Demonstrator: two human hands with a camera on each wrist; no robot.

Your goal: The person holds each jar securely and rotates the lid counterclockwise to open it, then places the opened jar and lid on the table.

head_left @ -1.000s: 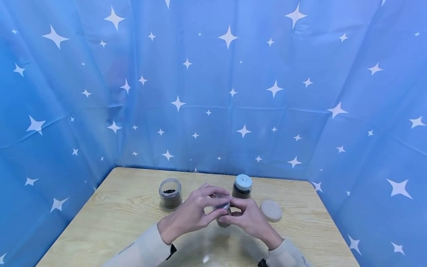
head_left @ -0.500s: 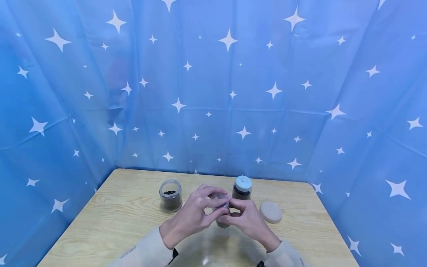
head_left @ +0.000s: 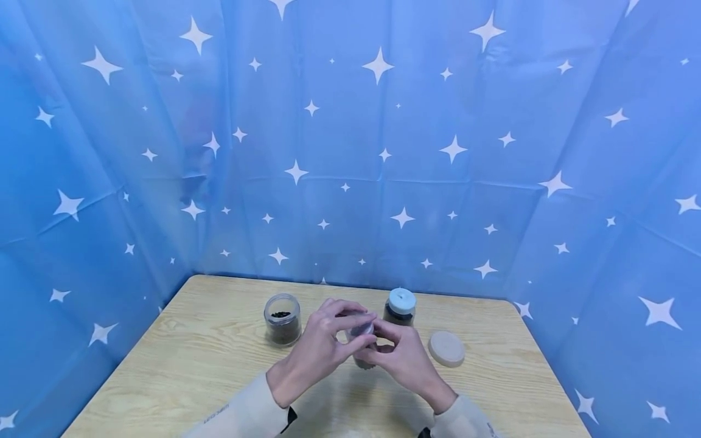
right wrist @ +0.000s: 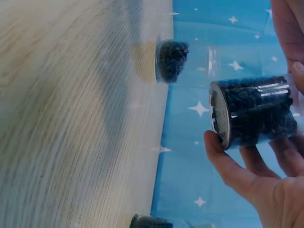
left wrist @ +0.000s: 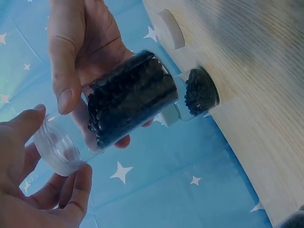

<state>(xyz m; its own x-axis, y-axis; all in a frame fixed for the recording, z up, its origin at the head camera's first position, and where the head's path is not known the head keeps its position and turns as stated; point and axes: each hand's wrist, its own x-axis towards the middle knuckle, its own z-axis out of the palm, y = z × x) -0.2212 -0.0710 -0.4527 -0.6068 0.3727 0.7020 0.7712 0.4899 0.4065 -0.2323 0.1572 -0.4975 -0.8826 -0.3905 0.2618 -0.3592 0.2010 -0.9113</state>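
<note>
A clear jar (left wrist: pixel 133 97) packed with dark bean-like pieces is raised off the table between both hands. My right hand (head_left: pixel 405 356) grips its side, with fingers reaching toward the base in the right wrist view. Around the clear, ridged lid (left wrist: pixel 57 145) at the jar's mouth curl the thumb and fingers of my left hand (head_left: pixel 317 347). In the head view, the fingers cover much of this jar. Left of the hands stands an open jar (head_left: pixel 282 328), partly filled with dark pieces. Behind my right hand is another jar (head_left: pixel 400 316) with a pale blue lid (head_left: pixel 402 301).
A round beige lid (head_left: pixel 446 348) lies on the wooden table (head_left: pixel 219 365), right of my right hand. A blue curtain (head_left: pixel 350 152) with white stars hangs along the table's back and sides.
My left fingers have shifted slightly around the lid, and more of its top shows. The held jar sits a touch higher. The other jars and the beige lid stay in place.
</note>
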